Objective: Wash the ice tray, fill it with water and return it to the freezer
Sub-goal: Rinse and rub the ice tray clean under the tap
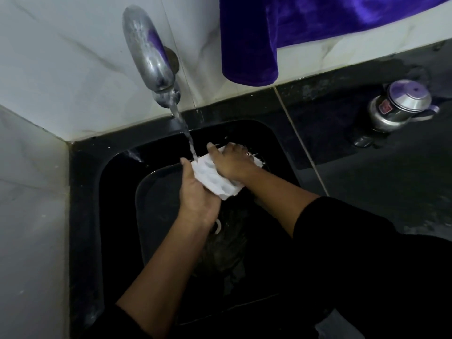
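Note:
A white ice tray (212, 178) is held over the black sink (117, 182), tilted, with its cups facing up. Water runs from the metal tap (149, 52) onto the tray's far left end. My left hand (198, 194) grips the tray's near left edge from below, thumb along the side. My right hand (228, 161) lies across the top of the tray with its fingers curled over the far edge, covering the tray's middle.
A steel kettle with a lid (398, 107) stands on the dark counter (391, 179) to the right of the sink. A purple cloth (281, 33) hangs over the white tiled wall behind. White tiles close off the left side.

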Motion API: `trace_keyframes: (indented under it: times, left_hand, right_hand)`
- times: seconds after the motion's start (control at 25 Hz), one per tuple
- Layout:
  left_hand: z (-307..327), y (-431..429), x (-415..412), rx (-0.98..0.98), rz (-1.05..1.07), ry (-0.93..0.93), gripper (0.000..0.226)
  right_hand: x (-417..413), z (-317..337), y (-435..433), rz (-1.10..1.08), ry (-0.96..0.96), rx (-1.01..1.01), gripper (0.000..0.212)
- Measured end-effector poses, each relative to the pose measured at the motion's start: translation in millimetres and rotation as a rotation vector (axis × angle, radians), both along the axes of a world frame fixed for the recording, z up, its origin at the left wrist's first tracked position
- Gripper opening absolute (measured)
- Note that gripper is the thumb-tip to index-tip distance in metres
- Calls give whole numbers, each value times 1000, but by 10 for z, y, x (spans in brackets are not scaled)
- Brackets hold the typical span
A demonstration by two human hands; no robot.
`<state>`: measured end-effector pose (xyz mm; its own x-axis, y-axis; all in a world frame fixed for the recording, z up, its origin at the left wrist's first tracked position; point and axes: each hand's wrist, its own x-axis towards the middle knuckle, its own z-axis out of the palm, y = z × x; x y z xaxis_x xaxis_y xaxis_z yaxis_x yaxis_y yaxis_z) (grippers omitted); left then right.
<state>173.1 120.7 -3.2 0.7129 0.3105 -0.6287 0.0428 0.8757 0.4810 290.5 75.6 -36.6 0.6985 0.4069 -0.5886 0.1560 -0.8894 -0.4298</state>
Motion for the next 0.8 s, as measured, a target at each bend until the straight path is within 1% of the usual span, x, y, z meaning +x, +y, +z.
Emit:
trace_keyframes:
  times: [0.04, 0.08, 0.12, 0.16, 0.2, 0.24, 0.28, 0.32, 0.36, 0.4, 0.44, 0.48, 0.56, 0.6, 0.64, 0.68, 0.72, 0.76, 0.8]
  left_hand:
    - [-23, 0, 16, 6, 12, 8, 87]
    - [-74, 51, 20, -5, 40, 1, 87]
    - [-117, 111, 36, -27, 63, -6, 88]
    - [-171, 167, 40, -37, 73, -12, 88]
    - [-173, 183, 37, -36, 59, -7, 88]
    - [-191, 169, 28, -28, 37, -4, 85]
    - [-182, 124, 15, -16, 10, -6, 84]
    - [-185, 73, -4, -17, -10, -28, 84]
    - [-168, 35, -22, -20, -9, -33, 85]
    - [-172, 41, -34, -18, 17, -27, 85]
    - [-187, 88, -42, -12, 48, -14, 84]
    - [-208, 152, -48, -3, 70, -7, 82]
    - [-222, 237, -93, 8, 84, 20, 81]
    - [-210, 241, -124, 4, 70, 18, 82]
    - [-196, 210, -157, 5, 48, 3, 83]
    - [-194, 164, -197, 8, 18, -14, 85]
    - [-201, 125, -227, 9, 0, -25, 86]
    - [-185, 112, -232, 18, 6, -15, 86]
    - [-179, 131, -226, 21, 30, -2, 83]
  right_hand:
    - [5, -8, -12, -7, 35, -9, 87]
    - [-106, 16, 12, 84, -22, 39, 84]
    - [-256, 73, 74, 190, -32, 49, 81]
    - [-382, 85, 98, 257, -17, 115, 77]
    - [-407, 103, 94, 264, -1, 152, 71]
    - [-282, 41, 46, 244, -32, 159, 64]
    - [-124, 17, -5, 196, -50, 106, 62]
    - [-2, -66, -64, 100, -61, 53, 66]
    - [70, -85, -94, 121, -38, -45, 72]
    - [16, -99, -72, 117, -35, 20, 73]
    - [-76, -64, -21, 221, -57, 32, 68]
    - [-244, 4, 52, 243, -58, 104, 67]
    - [-469, 77, 95, 269, 9, 163, 65]
    - [-401, 0, 92, 276, 7, 178, 61]
    - [-262, -102, 49, 200, 13, 195, 58]
    - [-92, -205, -6, 126, 35, 123, 60]
    - [6, -266, -46, 39, 35, 102, 69]
    - [3, -288, -57, 11, 48, 37, 76]
    - [-98, -236, -22, 29, 20, 83, 75]
